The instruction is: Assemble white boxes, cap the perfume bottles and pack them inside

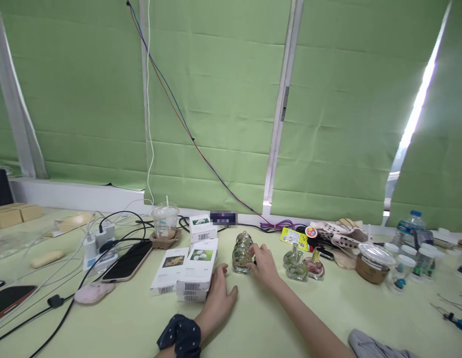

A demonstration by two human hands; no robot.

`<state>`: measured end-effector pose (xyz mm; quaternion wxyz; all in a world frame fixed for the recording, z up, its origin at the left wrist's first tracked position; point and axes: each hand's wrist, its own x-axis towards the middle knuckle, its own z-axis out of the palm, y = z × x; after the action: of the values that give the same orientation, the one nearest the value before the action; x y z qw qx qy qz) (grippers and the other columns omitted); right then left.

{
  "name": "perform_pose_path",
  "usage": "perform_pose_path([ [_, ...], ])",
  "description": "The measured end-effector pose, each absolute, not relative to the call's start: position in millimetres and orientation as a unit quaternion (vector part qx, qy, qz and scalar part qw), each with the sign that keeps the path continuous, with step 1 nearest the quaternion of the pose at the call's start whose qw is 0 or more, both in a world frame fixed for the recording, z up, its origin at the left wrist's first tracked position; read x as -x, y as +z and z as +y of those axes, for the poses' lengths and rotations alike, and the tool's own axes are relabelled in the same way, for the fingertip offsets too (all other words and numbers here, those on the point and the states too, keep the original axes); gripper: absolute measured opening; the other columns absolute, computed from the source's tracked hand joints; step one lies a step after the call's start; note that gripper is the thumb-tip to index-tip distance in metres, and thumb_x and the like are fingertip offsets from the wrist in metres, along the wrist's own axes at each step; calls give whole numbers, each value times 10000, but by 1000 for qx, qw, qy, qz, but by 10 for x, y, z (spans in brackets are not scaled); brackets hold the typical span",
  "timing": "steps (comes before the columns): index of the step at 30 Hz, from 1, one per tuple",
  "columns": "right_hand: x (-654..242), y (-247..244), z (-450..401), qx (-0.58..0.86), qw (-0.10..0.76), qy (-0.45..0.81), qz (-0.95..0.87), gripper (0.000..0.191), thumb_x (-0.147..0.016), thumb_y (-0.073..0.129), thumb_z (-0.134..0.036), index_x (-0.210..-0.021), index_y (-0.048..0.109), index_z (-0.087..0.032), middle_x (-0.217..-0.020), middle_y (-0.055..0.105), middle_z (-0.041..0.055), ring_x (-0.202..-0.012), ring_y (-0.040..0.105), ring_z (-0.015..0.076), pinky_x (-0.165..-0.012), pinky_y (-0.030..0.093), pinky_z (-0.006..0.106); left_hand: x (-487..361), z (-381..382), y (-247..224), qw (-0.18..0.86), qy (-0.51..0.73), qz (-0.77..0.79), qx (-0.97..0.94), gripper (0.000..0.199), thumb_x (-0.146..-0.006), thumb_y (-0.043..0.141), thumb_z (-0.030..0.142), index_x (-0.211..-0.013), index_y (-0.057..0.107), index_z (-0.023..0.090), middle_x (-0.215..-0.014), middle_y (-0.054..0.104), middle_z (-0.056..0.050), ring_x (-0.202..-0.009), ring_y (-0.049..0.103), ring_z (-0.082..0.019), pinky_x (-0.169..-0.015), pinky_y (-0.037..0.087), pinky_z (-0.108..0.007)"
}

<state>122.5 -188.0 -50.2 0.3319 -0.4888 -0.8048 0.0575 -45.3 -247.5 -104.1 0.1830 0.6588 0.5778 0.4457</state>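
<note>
Several clear glass bottles with gold necks [242, 253] stand in a row, one behind another, in the middle of the table. My right hand [266, 265] is at their right side, its fingers and thumb curled closed against a bottle; the exact grip is partly hidden. A small dark patch shows between finger and thumb. My left hand [218, 293] rests beside a stack of white boxes with a flower picture [197, 266], fingers along their right side and thumb spread away. Another white box [169, 268] lies to the left, and a further white box [203, 227] is behind.
Right of my right hand stand a green-tinted bottle [295, 263] and a pinkish bottle [315, 266]. Further right are a lidded tub [373, 263] and several small clear jars [402, 268]. A plastic cup [165, 223], a phone [128, 261] and tangled cables [82, 278] lie left.
</note>
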Motion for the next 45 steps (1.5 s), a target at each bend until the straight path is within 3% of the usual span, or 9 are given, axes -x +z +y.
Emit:
perform_pose_path([
  [6, -1239, -530, -2045, 455, 351, 97, -813, 324, -704, 691, -77, -956, 537, -212, -936, 681, 34, -945, 551, 258, -820, 383, 356, 472, -2446, -1054, 203, 496, 523, -662, 594, -758, 560, 205, -1303, 326, 190, -1374, 448, -142, -1327, 389, -284, -1112, 279, -482],
  [11, -1331, -523, -2102, 431, 366, 146, -812, 253, -743, 661, -113, -945, 563, -229, -919, 684, 0, -853, 585, 201, -774, 446, 299, 451, -2443, -1035, 224, 510, 491, -669, 545, -768, 580, 201, -1276, 384, 193, -1281, 549, -139, -1233, 500, -283, -1058, 365, -472],
  [17, -1594, -617, -1984, 474, 383, 162, -776, 208, -781, 543, -59, -937, 609, -179, -953, 607, 62, -645, 582, 147, -703, 481, 288, 441, -2466, -986, 230, 500, 496, -671, 368, -781, 567, 198, -1138, 477, 206, -1143, 633, -107, -1111, 584, -285, -988, 426, -474],
  [21, -1599, -736, -2016, 475, 371, 162, -781, 225, -769, 557, -64, -920, 638, -210, -974, 562, 59, -684, 595, 169, -735, 476, 313, 432, -2477, -951, 236, 482, 503, -678, 349, -791, 541, 183, -1128, 455, 205, -1130, 631, -105, -1089, 593, -273, -977, 431, -468],
  [26, -1500, -809, -2055, 457, 377, 181, -785, 259, -794, 518, -62, -965, 639, -215, -1036, 536, 86, -886, 598, 231, -849, 449, 355, 419, -2479, -970, 236, 479, 502, -680, 357, -795, 531, 175, -1136, 429, 204, -1138, 622, -109, -1100, 587, -264, -988, 424, -455],
  [30, -1469, -813, -2056, 448, 399, 223, -769, 257, -773, 495, -30, -879, 643, -211, -976, 544, 74, -884, 582, 228, -860, 438, 364, 412, -2483, -987, 236, 481, 501, -680, 374, -784, 530, 152, -1140, 426, 202, -1143, 624, -109, -1092, 591, -255, -981, 431, -444],
  [33, -1488, -809, -2048, 452, 428, 267, -736, 193, -731, 544, -42, -787, 620, -210, -888, 552, 41, -810, 574, 203, -806, 450, 340, 413, -2494, -976, 235, 485, 498, -679, 375, -779, 530, 147, -1137, 434, 208, -1133, 633, -102, -1085, 597, -254, -974, 436, -445],
  [38, -1569, -819, -2016, 474, 458, 409, -632, 131, -710, 658, -223, -698, 528, -205, -607, 542, -32, -469, 507, 128, -506, 439, 263, 413, -2498, -964, 236, 494, 496, -675, 378, -776, 543, 169, -1139, 448, 205, -1125, 642, -103, -1081, 606, -267, -965, 441, -457],
  [45, -1648, -746, -2063, 435, 494, 559, -504, 308, -790, 573, -459, -632, 468, -218, -564, 504, -5, -431, 438, 101, -435, 380, 228, 418, -2473, -995, 240, 492, 494, -675, 376, -795, 543, 192, -1157, 442, 204, -1150, 632, -110, -1102, 596, -267, -983, 426, -456],
])
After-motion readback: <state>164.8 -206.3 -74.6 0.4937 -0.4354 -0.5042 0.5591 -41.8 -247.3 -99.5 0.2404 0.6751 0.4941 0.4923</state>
